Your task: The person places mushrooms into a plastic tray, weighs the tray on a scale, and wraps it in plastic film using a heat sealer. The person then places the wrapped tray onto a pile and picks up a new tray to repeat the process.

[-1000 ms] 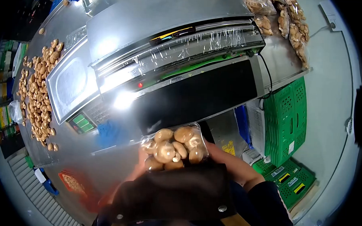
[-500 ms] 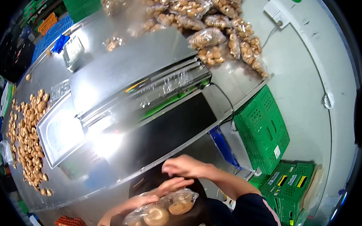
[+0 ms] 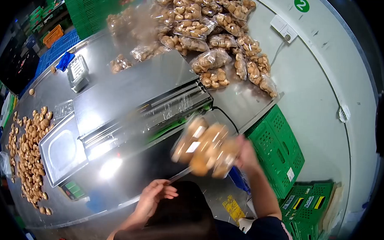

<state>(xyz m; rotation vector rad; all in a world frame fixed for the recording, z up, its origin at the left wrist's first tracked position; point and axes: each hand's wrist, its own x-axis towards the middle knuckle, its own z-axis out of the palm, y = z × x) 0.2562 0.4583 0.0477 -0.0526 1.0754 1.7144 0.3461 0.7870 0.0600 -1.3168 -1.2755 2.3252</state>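
A clear bag of brown mushrooms [image 3: 208, 148], blurred by motion, hangs in the air over the front edge of the wrapping machine [image 3: 149, 118]. My right hand [image 3: 245, 153] grips its right end. Lower down, by the table's front edge, my left hand [image 3: 155, 195] is held with its fingers apart and holds nothing. Many bagged mushrooms [image 3: 193, 29] are piled behind the machine. Loose mushrooms [image 3: 32, 152] lie heaped on the left of the steel table [image 3: 126, 185].
Green crates [image 3: 278, 144] stand to the right of the table, with more green crates [image 3: 307, 204] lower down. A metal tray [image 3: 64, 149] sits at the machine's left end. A black cable [image 3: 226, 115] runs off its right end.
The bag has moved up from near my body to above the machine's front, now in my right hand. My left hand has let go of it and moved slightly left. The camera view has shifted a little.
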